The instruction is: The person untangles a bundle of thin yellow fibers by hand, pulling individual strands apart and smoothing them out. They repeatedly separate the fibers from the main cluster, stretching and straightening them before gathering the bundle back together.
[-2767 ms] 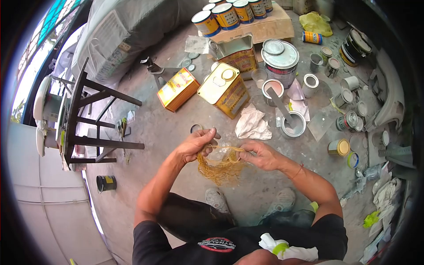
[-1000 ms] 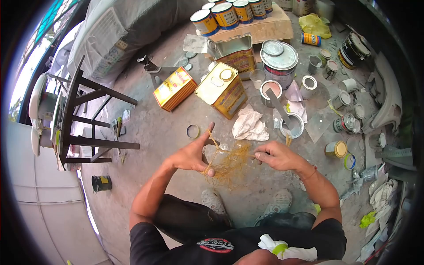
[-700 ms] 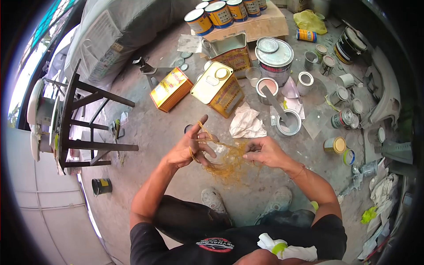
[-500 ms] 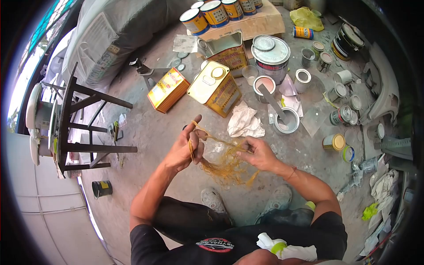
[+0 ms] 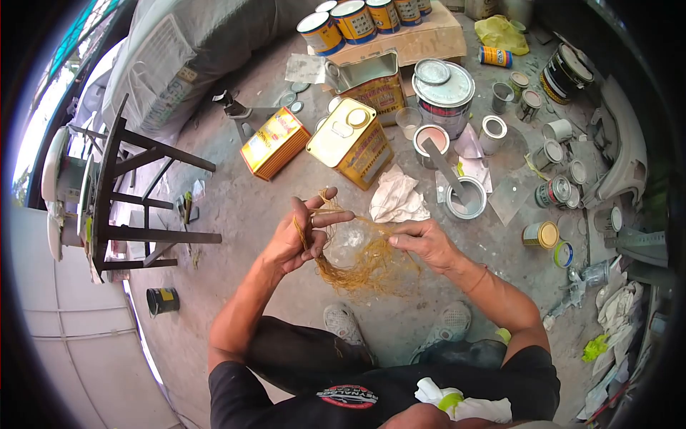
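A tangle of golden-brown thread (image 5: pixel 361 268) hangs between my two hands above the floor. My left hand (image 5: pixel 301 232) has strands looped around its fingers, which are partly spread, and the loops run across the thumb and fingertips. With thumb and index finger closed in a pinch, my right hand (image 5: pixel 423 244) grips the strands at the other side. Loose ends droop below both hands. Just beyond lies a crumpled white cloth (image 5: pixel 398 196), apart from my fingers.
A square yellow thinner tin (image 5: pixel 351 143) and a yellow-orange box (image 5: pixel 275 143) stand ahead. To the right are a large paint can (image 5: pixel 443 100), an open grey paint can (image 5: pixel 466 196) and several smaller tins. A dark metal stand (image 5: pixel 146 189) is at left.
My left hand has turned and its fingers have spread, with strands now stretched across them. My right hand has shifted slightly right and still pinches the thread.
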`<state>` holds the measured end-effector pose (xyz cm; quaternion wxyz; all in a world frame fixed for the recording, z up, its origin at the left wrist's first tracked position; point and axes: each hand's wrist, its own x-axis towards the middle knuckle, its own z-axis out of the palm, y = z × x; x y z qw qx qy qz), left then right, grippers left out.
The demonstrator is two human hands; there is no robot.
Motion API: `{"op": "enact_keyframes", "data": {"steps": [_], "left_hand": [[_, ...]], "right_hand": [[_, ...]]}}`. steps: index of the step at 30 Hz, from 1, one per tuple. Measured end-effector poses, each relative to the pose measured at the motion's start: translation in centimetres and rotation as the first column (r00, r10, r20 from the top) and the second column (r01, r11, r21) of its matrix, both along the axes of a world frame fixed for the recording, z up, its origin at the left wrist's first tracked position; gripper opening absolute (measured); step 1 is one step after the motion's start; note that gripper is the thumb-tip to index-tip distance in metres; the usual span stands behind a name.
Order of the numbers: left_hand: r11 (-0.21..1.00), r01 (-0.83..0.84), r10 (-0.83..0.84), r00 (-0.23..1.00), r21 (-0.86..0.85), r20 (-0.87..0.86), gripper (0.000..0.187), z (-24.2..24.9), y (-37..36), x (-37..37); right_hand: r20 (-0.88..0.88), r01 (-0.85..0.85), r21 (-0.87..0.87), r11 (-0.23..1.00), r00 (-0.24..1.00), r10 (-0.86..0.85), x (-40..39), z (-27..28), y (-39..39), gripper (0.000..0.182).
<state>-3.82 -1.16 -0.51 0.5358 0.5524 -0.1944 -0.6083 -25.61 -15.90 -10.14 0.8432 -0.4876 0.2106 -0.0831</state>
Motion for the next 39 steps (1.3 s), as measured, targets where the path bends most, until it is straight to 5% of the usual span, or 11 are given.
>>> {"op": "enact_keyframes", "data": {"steps": [10, 15, 17, 19, 21, 25, 27, 28, 30, 36, 39], "left_hand": [[0.976, 0.217, -0.205, 0.958, -0.036, 0.201, 0.136, 1.3, -0.3, -1.3], [0.924, 0.381, -0.346, 0.877, -0.044, 0.333, 0.138, 0.3, -0.1, -1.7], [0.901, 0.433, -0.399, 0.839, -0.009, 0.371, 0.140, 0.8, -0.1, -1.9], [0.990, 0.135, -0.128, 0.976, -0.031, 0.178, 0.134, 1.8, -0.4, -1.6], [0.993, 0.121, -0.117, 0.969, -0.004, 0.218, 0.148, 0.6, 0.0, 0.1], [0.979, 0.199, -0.201, 0.922, 0.040, 0.330, 0.155, -1.1, 0.7, 2.3], [0.978, 0.204, -0.209, 0.923, 0.049, 0.323, 0.151, -2.0, 1.0, 3.3], [0.979, 0.199, -0.204, 0.923, 0.048, 0.326, 0.151, -2.8, 1.2, 4.3], [0.908, 0.399, -0.419, 0.872, 0.129, 0.254, 0.138, -3.2, 0.9, 5.7], [0.859, 0.472, -0.487, 0.637, 0.198, 0.598, 0.144, 0.3, 0.9, 3.5], [0.851, 0.488, -0.492, 0.617, 0.193, 0.614, 0.151, 0.1, 1.6, 4.1]], "right_hand": [[0.059, -0.070, -0.401, 0.913, 0.993, 0.102, 1.3, -2.3, 1.5, 0.029], [-0.327, -0.362, -0.737, 0.570, 0.930, 0.168, 2.2, -1.5, 2.7, 0.039], [-0.272, -0.348, -0.672, 0.654, 0.937, 0.220, 2.7, -2.3, 2.7, 0.040], [-0.212, -0.345, -0.601, 0.721, 0.939, 0.272, 2.9, -1.7, 2.1, 0.042], [-0.104, -0.350, -0.278, 0.895, 0.937, 0.334, 2.3, -0.7, 0.8, 0.044], [0.030, -0.273, -0.458, 0.846, 0.946, 0.322, 1.3, -3.0, -0.2, 0.046], [0.112, -0.025, 0.109, 0.994, 0.994, 0.013, 1.0, -3.5, 0.0, 0.047], [0.116, -0.030, 0.108, 0.994, 0.993, 0.018, 0.9, -2.5, 0.1, 0.047], [-0.020, 0.082, -0.485, 0.871, 0.994, -0.104, 0.3, -0.1, 0.2, 0.047], [-0.122, -0.237, -0.262, 0.935, 0.970, 0.212, 0.1, 0.6, -0.8, 0.037], [-0.006, -0.227, -0.453, 0.862, 0.968, 0.251, -0.1, -0.8, -0.7, 0.025]]}}
